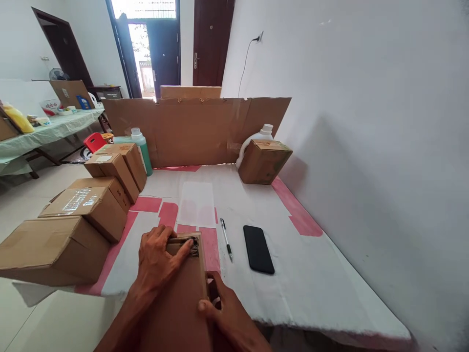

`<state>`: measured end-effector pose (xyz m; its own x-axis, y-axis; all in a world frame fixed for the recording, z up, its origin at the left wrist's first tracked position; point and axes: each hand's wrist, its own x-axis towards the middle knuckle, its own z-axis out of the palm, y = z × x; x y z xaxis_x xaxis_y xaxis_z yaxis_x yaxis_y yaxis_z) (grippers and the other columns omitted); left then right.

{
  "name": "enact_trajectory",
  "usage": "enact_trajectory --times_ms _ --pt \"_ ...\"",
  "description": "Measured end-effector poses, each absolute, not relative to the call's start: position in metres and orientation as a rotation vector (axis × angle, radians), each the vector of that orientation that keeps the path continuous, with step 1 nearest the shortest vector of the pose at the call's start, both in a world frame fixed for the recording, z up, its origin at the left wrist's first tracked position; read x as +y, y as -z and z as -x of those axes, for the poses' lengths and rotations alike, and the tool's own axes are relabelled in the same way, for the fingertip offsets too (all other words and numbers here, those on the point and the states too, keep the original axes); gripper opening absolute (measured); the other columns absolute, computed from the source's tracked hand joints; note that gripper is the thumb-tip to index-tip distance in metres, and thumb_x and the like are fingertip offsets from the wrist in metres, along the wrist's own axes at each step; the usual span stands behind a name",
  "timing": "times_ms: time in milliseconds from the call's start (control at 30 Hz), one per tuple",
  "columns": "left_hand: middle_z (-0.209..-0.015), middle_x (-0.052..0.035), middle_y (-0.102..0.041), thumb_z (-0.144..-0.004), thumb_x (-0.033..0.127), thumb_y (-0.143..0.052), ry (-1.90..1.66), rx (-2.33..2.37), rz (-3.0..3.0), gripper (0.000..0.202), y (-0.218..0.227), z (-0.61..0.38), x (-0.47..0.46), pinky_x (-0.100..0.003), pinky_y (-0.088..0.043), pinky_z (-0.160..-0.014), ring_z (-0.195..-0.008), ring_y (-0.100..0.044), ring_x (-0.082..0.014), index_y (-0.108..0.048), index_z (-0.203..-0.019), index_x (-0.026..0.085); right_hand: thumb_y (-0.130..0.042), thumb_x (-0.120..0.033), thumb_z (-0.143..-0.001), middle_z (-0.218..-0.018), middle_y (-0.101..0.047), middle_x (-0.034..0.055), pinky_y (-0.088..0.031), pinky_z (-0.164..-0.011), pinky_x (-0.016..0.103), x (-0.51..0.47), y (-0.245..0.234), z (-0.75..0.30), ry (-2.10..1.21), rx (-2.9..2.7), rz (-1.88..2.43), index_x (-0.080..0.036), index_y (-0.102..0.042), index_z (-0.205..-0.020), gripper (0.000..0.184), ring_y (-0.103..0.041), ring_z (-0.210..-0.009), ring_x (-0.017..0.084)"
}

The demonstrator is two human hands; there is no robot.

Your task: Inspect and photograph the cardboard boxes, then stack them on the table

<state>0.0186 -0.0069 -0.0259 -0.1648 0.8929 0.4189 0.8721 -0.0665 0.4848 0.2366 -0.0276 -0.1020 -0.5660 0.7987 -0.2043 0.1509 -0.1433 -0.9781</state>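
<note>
A small cardboard box (pixel 179 298) rests at the near edge of the table. My left hand (pixel 157 261) lies on its top, with the fingers pressing on the far flap where the edge looks torn. My right hand (pixel 229 315) grips the box's right side, thumb on the top edge and fingers curled round the side. A pen (pixel 226 239) and a black phone (pixel 258 248) lie on the white and pink table cover (pixel 311 274), just right of the box.
Several closed cardboard boxes (pixel 88 205) line the table's left side. A green bottle (pixel 141 144), a cardboard sheet (pixel 194 129), a white jug (pixel 256 139) and another box (pixel 264 161) stand at the back. A white wall runs along the right.
</note>
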Motion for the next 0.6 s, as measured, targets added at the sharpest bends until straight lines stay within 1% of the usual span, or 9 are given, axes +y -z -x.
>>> enact_trajectory --times_ms 67,133,167,233,300,367,433,500,600 --pt "-0.080 0.0002 -0.066 -0.087 0.049 -0.070 -1.072 2.149 -2.014 0.030 0.027 -0.019 -0.011 -0.040 -0.044 -0.079 -0.077 -0.064 -0.0232 -0.059 -0.076 0.024 -0.046 -0.078 -0.091 -0.105 -0.073 0.0072 -0.051 -0.079 0.036 -0.017 0.100 -0.242 -1.638 -1.734 1.137 -0.023 -0.064 -0.111 0.061 -0.068 -0.093 0.027" --pt "-0.078 0.0006 -0.066 -0.086 0.048 -0.071 -1.086 2.174 -2.042 0.029 0.030 -0.021 -0.012 -0.040 -0.043 -0.076 -0.076 -0.064 -0.0233 -0.058 -0.075 0.024 -0.035 -0.071 -0.098 -0.094 -0.072 0.0063 -0.048 -0.077 0.036 0.005 0.100 -0.249 -1.353 -1.820 1.414 -0.023 -0.064 -0.096 0.057 -0.066 -0.086 0.025" --pt "-0.078 0.0004 -0.066 -0.086 0.048 -0.071 -1.089 2.184 -2.063 0.030 0.032 -0.022 -0.012 -0.039 -0.043 -0.075 -0.077 -0.064 -0.0235 -0.057 -0.075 0.024 -0.037 -0.066 -0.100 -0.090 -0.071 0.0067 -0.047 -0.077 0.036 0.018 0.101 -0.251 -1.190 -1.836 1.590 -0.023 -0.062 -0.093 0.051 -0.066 -0.084 0.025" --pt "-0.079 -0.0006 -0.067 -0.089 0.048 -0.068 -1.082 2.178 -2.122 0.029 0.036 -0.024 -0.011 -0.040 -0.043 -0.076 -0.077 -0.064 -0.0238 -0.058 -0.076 0.024 -0.052 -0.051 -0.098 -0.088 -0.071 0.0095 -0.045 -0.077 0.038 0.044 0.106 -0.254 -0.939 -1.828 1.880 -0.022 -0.059 -0.091 0.031 -0.067 -0.085 0.028" --pt "-0.083 -0.0026 -0.068 -0.093 0.047 -0.063 -1.057 2.120 -2.216 0.026 0.040 -0.024 -0.010 -0.040 -0.044 -0.078 -0.081 -0.064 -0.0245 -0.059 -0.081 0.024 -0.063 -0.036 -0.091 -0.088 -0.072 0.0140 -0.043 -0.076 0.039 0.065 0.113 -0.255 -0.865 -1.791 2.010 -0.021 -0.058 -0.088 0.017 -0.068 -0.088 0.032" --pt "-0.089 -0.0050 -0.069 -0.093 0.048 -0.063 -1.012 2.029 -2.322 0.026 0.043 -0.023 -0.011 -0.041 -0.045 -0.083 -0.086 -0.065 -0.0260 -0.061 -0.091 0.023 -0.066 -0.028 -0.085 -0.086 -0.071 0.0149 -0.042 -0.074 0.037 0.077 0.123 -0.254 -0.879 -1.754 2.026 -0.021 -0.056 -0.080 0.013 -0.069 -0.088 0.033" --pt "-0.096 -0.0070 -0.068 -0.089 0.054 -0.068 -0.974 1.962 -2.391 0.035 0.046 -0.022 -0.013 -0.043 -0.045 -0.088 -0.092 -0.064 -0.0281 -0.060 -0.100 0.021 -0.067 -0.027 -0.082 -0.077 -0.069 0.0114 -0.042 -0.071 0.035 0.081 0.131 -0.255 -0.918 -1.717 1.994 -0.023 -0.052 -0.070 0.019 -0.069 -0.083 0.030" --pt "-0.100 -0.0082 -0.068 -0.085 0.061 -0.071 -0.939 1.939 -2.417 0.047 0.047 -0.022 -0.015 -0.045 -0.045 -0.091 -0.094 -0.064 -0.0294 -0.059 -0.105 0.020 -0.067 -0.032 -0.081 -0.067 -0.064 0.0065 -0.041 -0.066 0.032 0.078 0.135 -0.257 -0.989 -1.674 1.911 -0.024 -0.048 -0.064 0.027 -0.067 -0.074 0.026" --pt "-0.099 -0.0090 -0.067 -0.083 0.068 -0.070 -0.876 1.952 -2.427 0.053 0.049 -0.023 -0.014 -0.046 -0.044 -0.089 -0.093 -0.063 -0.0305 -0.059 -0.104 0.020 -0.055 -0.051 -0.089 -0.064 -0.062 0.0026 -0.043 -0.057 0.030 0.066 0.123 -0.257 -1.112 -1.575 1.735 -0.024 -0.051 -0.074 0.031 -0.063 -0.062 0.021"
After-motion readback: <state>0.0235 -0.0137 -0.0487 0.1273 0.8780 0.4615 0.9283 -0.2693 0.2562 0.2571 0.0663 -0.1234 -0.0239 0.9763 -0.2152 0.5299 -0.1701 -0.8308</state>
